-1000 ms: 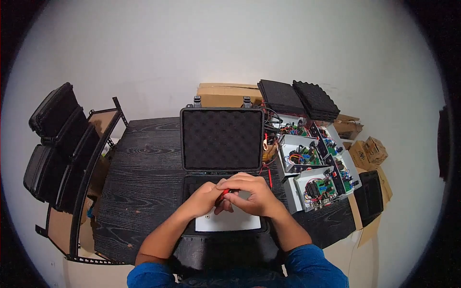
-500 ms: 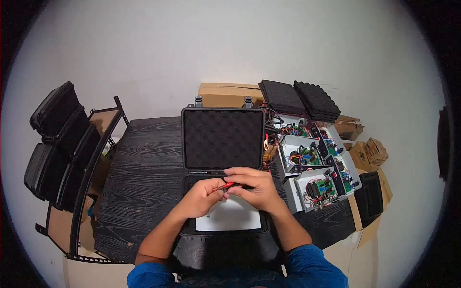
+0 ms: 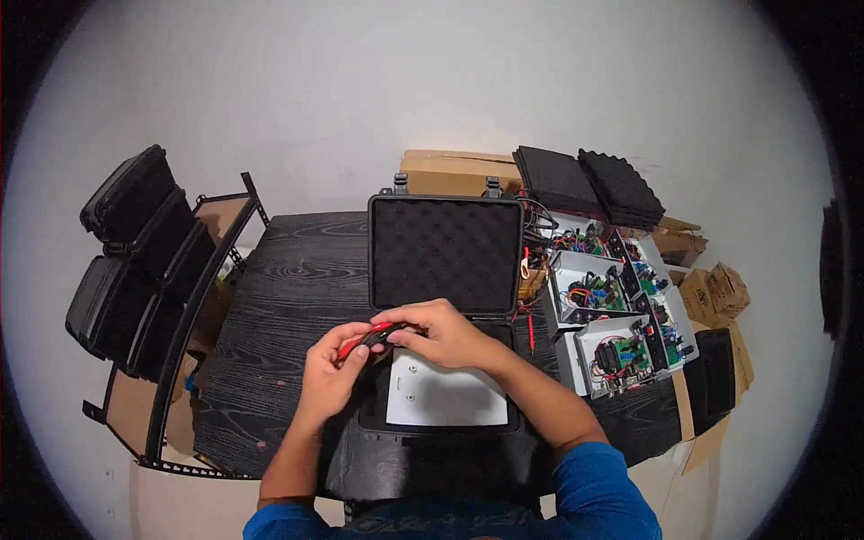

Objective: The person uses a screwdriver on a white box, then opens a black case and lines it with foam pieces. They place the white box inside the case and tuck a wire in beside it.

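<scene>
Bags [image 3: 135, 261] of black fabric hang stacked at the far left, beside a tilted metal-framed panel [image 3: 193, 315] that leans against the edge of the dark wood-grain table [image 3: 279, 306]. Further right, the left hand [image 3: 328, 373] is closed around the near end of a bundle of red and black wires [image 3: 371, 335], its fingers curled over the leads and the thumb pressed on top. The bundle sits above the left front corner of the open black hard case [image 3: 445, 360], just over the table edge of the case base. The right hand [image 3: 441, 331] meets the bundle from the other side, fingertips pinching the black part of the wires, with the palm hovering over the case base. Below the hands, a white plate [image 3: 445, 396] lies flat in the case base. The case lid [image 3: 445, 254] stands upright behind, lined with egg-crate foam. A cardboard box [image 3: 454, 173] lies behind the lid against the wall. To the right, loose wires [image 3: 531, 270] trail beside the lid, then come three white trays of circuit boards [image 3: 612, 315] packed close together. Dark foam pads [image 3: 589, 184] are stacked behind them, and small cardboard boxes [image 3: 715, 292] stand at the far right.
</scene>
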`<action>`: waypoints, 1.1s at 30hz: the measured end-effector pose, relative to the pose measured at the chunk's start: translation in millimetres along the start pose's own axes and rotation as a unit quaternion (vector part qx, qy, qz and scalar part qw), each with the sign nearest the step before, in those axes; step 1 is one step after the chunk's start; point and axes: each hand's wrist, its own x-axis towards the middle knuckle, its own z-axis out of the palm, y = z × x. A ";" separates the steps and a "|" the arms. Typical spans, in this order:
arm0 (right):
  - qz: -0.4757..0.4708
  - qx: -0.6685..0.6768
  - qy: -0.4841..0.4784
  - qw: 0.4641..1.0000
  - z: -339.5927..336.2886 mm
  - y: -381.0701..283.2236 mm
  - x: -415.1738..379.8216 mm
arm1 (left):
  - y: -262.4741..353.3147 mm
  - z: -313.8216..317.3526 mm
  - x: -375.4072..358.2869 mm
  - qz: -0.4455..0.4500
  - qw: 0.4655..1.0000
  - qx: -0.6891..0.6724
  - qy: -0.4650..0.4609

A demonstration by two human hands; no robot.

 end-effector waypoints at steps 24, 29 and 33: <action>-0.054 -0.111 -0.170 0.978 52.9 68.6 -16.6 | 6.4 21.6 -76.0 -0.001 0.899 0.437 0.034; 0.021 -0.115 -0.141 0.983 62.5 57.0 -21.5 | 8.4 19.2 -77.3 0.027 0.882 0.470 0.003; 0.006 -0.135 -0.142 0.981 64.3 60.2 -24.2 | 12.4 17.8 -75.1 -0.016 0.876 0.482 -0.018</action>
